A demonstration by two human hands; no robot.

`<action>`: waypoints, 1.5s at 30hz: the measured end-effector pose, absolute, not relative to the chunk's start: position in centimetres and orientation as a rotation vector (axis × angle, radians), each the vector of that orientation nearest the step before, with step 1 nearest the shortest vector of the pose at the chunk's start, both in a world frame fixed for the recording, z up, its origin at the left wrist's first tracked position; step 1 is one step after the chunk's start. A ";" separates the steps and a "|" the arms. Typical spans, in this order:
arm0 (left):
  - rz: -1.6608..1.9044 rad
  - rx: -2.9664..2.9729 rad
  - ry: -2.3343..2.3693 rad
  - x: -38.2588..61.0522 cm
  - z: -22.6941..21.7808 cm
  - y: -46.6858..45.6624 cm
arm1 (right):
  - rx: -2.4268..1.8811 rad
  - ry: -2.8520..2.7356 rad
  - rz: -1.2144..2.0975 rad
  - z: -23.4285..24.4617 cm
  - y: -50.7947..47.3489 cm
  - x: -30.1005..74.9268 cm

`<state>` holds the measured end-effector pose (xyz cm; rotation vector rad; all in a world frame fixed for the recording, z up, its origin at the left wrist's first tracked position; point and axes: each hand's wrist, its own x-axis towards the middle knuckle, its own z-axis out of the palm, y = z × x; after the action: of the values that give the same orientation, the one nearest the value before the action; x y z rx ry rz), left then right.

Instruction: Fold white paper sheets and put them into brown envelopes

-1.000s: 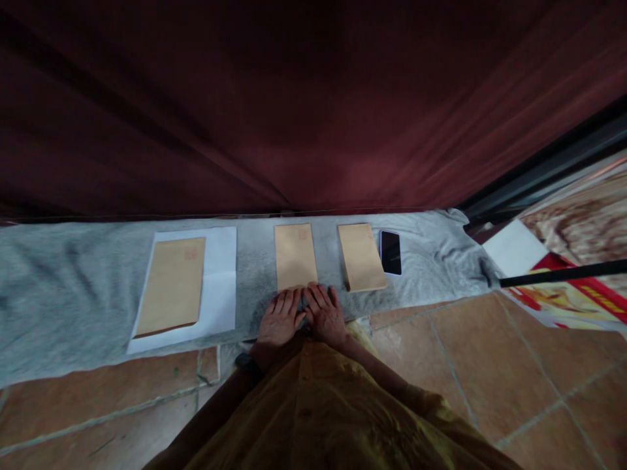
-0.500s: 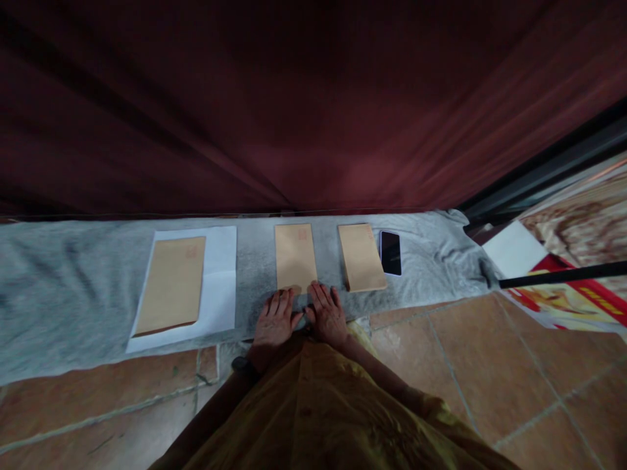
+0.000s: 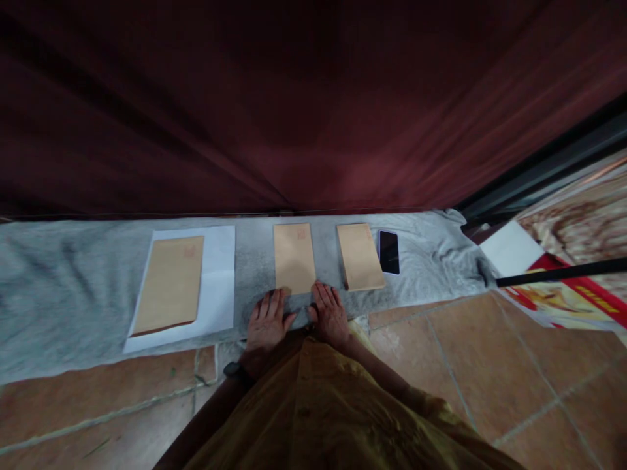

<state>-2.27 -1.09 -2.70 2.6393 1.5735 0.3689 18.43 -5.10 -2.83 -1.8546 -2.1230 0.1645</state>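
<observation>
A brown paper envelope (image 3: 294,259) with a faint red print at its upper right lies on the grey cloth in front of me. My left hand (image 3: 266,324) rests flat on the cloth, its fingertips at the envelope's lower left corner. At the lower right corner lies my right hand (image 3: 331,316), fingers stretched out. Neither hand grasps anything. To the right is a stack of brown envelopes (image 3: 361,258). On the left, more brown envelopes (image 3: 169,285) lie on a white sheet of paper (image 3: 221,281).
The grey cloth (image 3: 93,281) covers a long narrow surface. A phone (image 3: 389,252) lies beside the right stack. A dark red curtain (image 3: 313,130) hangs behind. At far right are a black bar (image 3: 563,273) and a red and yellow printed package (image 3: 568,297). Floor tiles (image 3: 470,352) show below.
My left hand has slid a little to the left, so the gap between my hands is wider. My right hand has barely moved. The envelopes lie as before.
</observation>
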 end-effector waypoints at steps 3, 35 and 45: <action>0.366 2.652 1.577 -2.2 -2.6 -1.1 | -1.846 -2.117 0.158 -2.7 -5.1 18.7; 0.413 2.663 1.430 0.1 -2.5 -1.0 | -1.668 -2.183 0.174 -3.4 -4.4 17.2; 0.394 2.665 1.484 0.3 -2.0 -1.0 | -1.710 -2.159 0.163 -3.3 -4.6 17.0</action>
<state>0.29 -0.97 -1.97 2.6650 1.4835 0.3936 17.04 -4.58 -3.33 -1.7095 -2.1585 0.1632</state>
